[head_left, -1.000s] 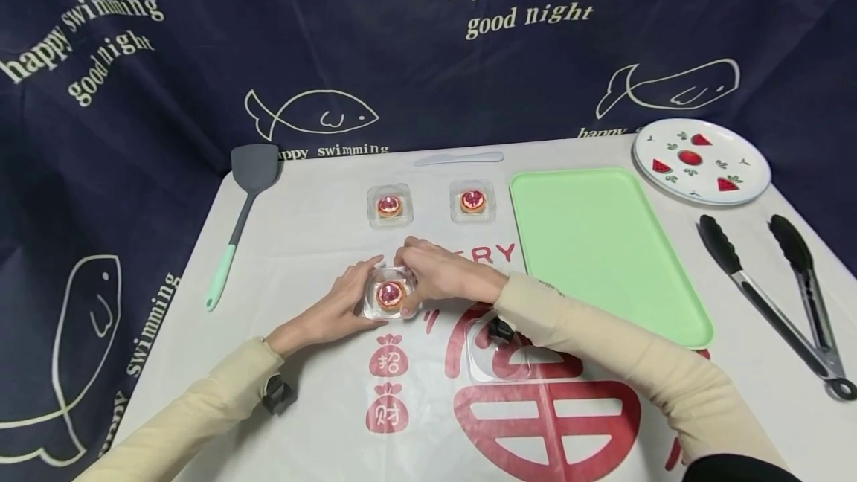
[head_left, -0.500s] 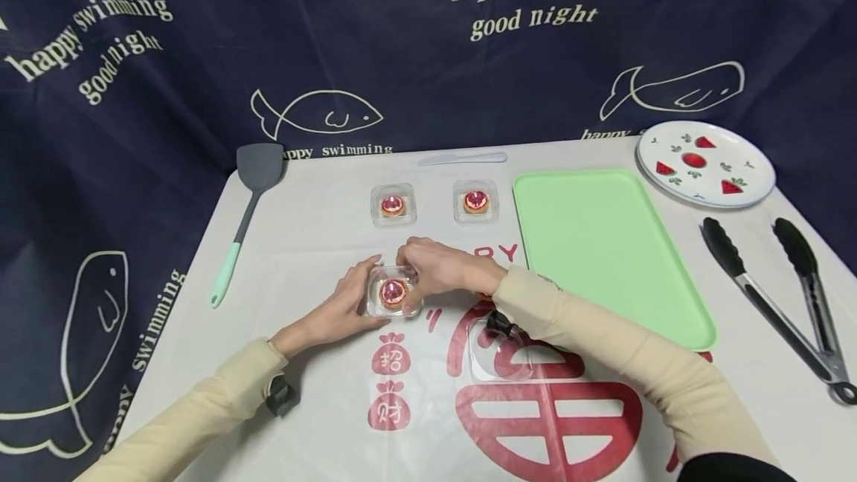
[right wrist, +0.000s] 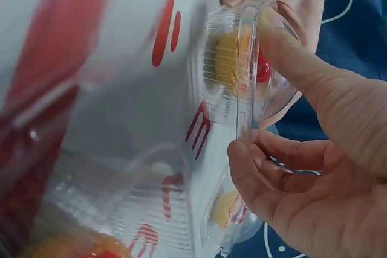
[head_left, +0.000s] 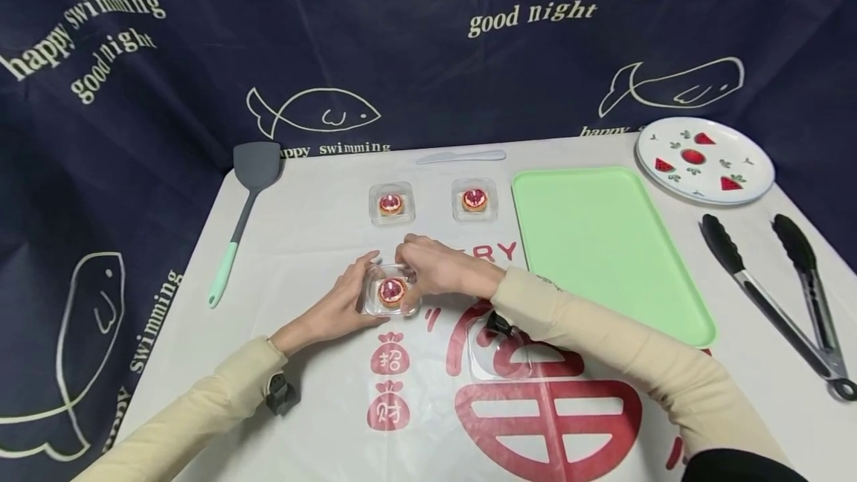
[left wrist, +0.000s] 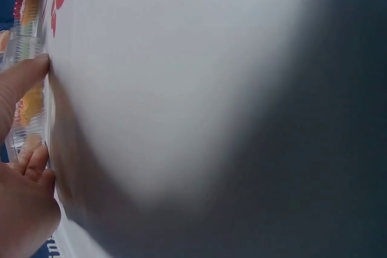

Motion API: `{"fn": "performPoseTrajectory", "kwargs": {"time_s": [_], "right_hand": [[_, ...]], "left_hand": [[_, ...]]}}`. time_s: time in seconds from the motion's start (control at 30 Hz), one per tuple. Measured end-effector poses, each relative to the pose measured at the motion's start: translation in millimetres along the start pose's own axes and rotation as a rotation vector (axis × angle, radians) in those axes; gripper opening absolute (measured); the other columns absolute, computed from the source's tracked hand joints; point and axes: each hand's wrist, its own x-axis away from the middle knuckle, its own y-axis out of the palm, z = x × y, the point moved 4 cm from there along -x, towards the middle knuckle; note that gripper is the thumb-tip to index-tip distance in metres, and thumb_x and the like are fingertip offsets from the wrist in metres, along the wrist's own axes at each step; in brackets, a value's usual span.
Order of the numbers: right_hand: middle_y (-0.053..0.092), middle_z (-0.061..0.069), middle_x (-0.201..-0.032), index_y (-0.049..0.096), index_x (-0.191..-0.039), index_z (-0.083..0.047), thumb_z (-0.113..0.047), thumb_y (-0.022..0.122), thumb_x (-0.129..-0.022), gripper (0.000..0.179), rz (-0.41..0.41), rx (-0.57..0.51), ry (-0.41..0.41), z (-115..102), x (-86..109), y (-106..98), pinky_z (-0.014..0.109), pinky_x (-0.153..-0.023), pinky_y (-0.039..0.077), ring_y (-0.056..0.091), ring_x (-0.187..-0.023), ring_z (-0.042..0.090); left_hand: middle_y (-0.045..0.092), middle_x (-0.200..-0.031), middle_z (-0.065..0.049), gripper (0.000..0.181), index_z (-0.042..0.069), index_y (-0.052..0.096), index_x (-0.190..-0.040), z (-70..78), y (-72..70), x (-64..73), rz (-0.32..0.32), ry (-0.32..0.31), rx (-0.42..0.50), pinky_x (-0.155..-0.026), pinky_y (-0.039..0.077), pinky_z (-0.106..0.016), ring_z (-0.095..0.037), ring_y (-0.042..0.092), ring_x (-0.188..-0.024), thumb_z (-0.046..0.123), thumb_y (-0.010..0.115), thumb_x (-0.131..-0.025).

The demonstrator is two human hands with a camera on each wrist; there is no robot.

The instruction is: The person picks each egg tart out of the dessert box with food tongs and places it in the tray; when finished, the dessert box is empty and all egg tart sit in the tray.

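Observation:
A clear plastic box (head_left: 382, 310) with a small tart (head_left: 391, 291) inside stands at the middle of the table. The tart has a yellow-orange base and a red top. My left hand (head_left: 338, 305) holds the box from its left, thumb at the near side and fingers along the far side. From the right, my right hand (head_left: 442, 271) pinches the box's edge. In the right wrist view, its thumb lies over the domed lid (right wrist: 284, 92) and its fingertips (right wrist: 239, 149) are at the rim. The left wrist view shows only part of the box (left wrist: 29, 119) behind the fingers.
Behind are two more boxed tarts, one left (head_left: 391, 204) and one right (head_left: 474, 200), and a pale knife (head_left: 462, 157). A clear container (head_left: 482, 363) lies partly under my right wrist. Around stand a green tray (head_left: 602, 244), plates (head_left: 710, 181), tongs (head_left: 780, 318) and a spatula (head_left: 246, 203).

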Motion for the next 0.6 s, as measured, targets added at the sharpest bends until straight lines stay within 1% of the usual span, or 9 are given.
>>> {"fn": "performPoseTrajectory", "kwargs": {"time_s": [0.17,0.33,0.5,0.6], "right_hand": [[0.058,0.011,-0.099,0.065,-0.105,0.004,-0.026,0.092,-0.062,0.059,0.020,0.022,-0.020,-2.5,1.7,-1.3,0.030,-0.073,0.048,0.049,-0.083,0.018],[0.058,0.011,-0.097,0.065,-0.102,0.004,-0.026,0.093,-0.061,0.058,0.032,0.037,-0.031,-3.8,2.2,-1.7,0.030,-0.070,0.047,0.048,-0.080,0.018],[0.056,0.009,-0.094,0.064,-0.098,0.000,-0.026,0.093,-0.062,0.054,0.041,0.040,-0.049,-5.5,3.7,-2.5,0.028,-0.069,0.046,0.048,-0.079,0.017],[0.056,0.008,-0.094,0.064,-0.100,0.000,-0.027,0.093,-0.062,0.055,0.042,0.044,-0.059,-6.3,4.6,-2.4,0.029,-0.069,0.046,0.049,-0.080,0.018]], "left_hand": [[0.049,-0.131,-0.026,0.101,-0.004,0.019,-0.148,-0.1,-0.5,-0.5,0.005,-0.004,-0.008,-0.112,0.025,-0.062,-0.041,0.042,-0.126,0.011,0.084,-0.073],[0.049,-0.130,-0.025,0.101,-0.005,0.019,-0.147,2.1,-1.0,-1.2,0.004,-0.001,-0.007,-0.111,0.027,-0.061,-0.040,0.043,-0.125,0.010,0.084,-0.072],[0.048,-0.133,-0.027,0.101,-0.006,0.020,-0.147,3.4,-1.7,-1.7,0.004,0.007,-0.015,-0.109,0.029,-0.062,-0.040,0.043,-0.124,0.010,0.084,-0.071],[0.048,-0.133,-0.027,0.101,-0.007,0.021,-0.146,3.2,-1.5,-1.8,0.007,0.012,-0.023,-0.108,0.030,-0.062,-0.040,0.043,-0.123,0.010,0.084,-0.069]]}}
